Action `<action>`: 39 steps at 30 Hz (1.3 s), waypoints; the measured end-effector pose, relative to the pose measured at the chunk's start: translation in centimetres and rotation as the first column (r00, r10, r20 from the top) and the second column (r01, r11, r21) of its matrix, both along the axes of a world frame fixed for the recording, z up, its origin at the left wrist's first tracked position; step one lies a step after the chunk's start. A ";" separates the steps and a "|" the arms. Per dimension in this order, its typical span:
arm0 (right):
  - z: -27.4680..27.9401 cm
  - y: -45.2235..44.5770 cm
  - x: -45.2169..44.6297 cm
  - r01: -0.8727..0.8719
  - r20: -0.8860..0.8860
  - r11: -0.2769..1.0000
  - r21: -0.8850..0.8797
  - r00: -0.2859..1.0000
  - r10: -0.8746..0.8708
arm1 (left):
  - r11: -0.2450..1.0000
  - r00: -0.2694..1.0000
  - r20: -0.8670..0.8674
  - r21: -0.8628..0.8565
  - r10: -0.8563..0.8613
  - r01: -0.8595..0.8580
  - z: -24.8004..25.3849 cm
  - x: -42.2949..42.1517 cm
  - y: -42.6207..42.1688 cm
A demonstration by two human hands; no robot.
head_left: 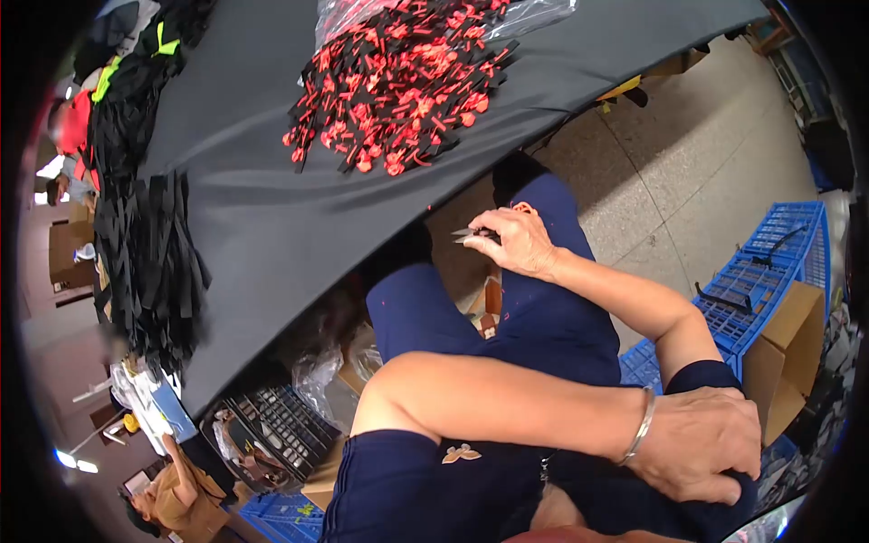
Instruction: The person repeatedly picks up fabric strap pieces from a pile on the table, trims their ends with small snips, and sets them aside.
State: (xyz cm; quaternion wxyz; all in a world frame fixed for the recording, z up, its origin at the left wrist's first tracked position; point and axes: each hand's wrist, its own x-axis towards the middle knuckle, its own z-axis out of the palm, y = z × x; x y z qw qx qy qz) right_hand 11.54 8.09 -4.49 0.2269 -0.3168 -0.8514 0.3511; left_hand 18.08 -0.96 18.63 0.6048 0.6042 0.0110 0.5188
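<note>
My right hand (518, 240) is closed around small thread snips (472, 235), over my right knee beside the table edge. The blades point left, slightly apart, with nothing visible between them. Across my body, my left hand (699, 443), with a silver bracelet (641, 427) at the wrist, has its fingers curled over my dark blue right sleeve (704, 376). On the table covered in black cloth (262, 244) lies a heap of short black strips with red ends (407, 90), partly on clear plastic (539, 16).
Long black straps (149, 262) hang over the table's left end. To my right are a blue plastic crate (769, 244) and a cardboard box (783, 348). A black basket (281, 421) stands under the table edge. Another person (181, 498) is at lower left.
</note>
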 end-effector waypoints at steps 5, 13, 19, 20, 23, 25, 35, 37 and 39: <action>0.0 -0.2 -0.5 0.018 -0.042 1.000 -0.025 0.999 -0.019 | 0.996 0.998 0.024 -0.062 -0.063 0.065 -0.7 -0.5 0.3; -0.4 -0.5 -0.8 0.001 -0.058 0.999 -0.039 0.998 -0.003 | 1.000 0.997 0.068 -0.013 0.019 -0.019 -0.4 0.5 0.2; -1.7 -0.6 -1.0 -0.014 -0.141 0.999 -0.039 0.990 0.009 | 0.998 0.998 -0.040 -0.021 0.050 -0.051 0.0 -0.3 0.5; -2.1 -0.7 -1.1 -0.007 -0.192 0.999 -0.041 0.981 -0.001 | 0.999 0.996 -0.085 -0.048 0.021 -0.025 0.2 -0.5 0.8; -1.7 -0.9 -0.8 -0.037 -0.152 0.992 -0.123 0.988 0.018 | 0.995 0.999 -0.035 -0.101 0.019 -0.022 -0.6 -0.3 0.8; -1.6 -1.1 -0.7 -0.009 -0.146 0.995 -0.096 0.989 -0.005 | 0.992 0.986 -0.106 0.012 -0.127 0.129 0.8 -0.9 1.6; -1.9 -1.0 -0.6 -0.004 -0.142 0.982 -0.190 0.990 -0.023 | 0.977 0.978 -0.108 0.102 -0.178 0.189 1.1 0.4 1.2; -1.9 -0.9 -0.7 0.003 -0.153 0.984 -0.176 0.988 -0.031 | 0.957 0.948 -0.180 0.072 -0.264 0.281 1.3 0.6 2.0; -1.9 -0.8 -0.8 0.001 -0.164 0.983 -0.183 0.986 -0.032 | 0.962 0.935 -0.258 0.060 -0.245 0.268 0.7 0.9 2.6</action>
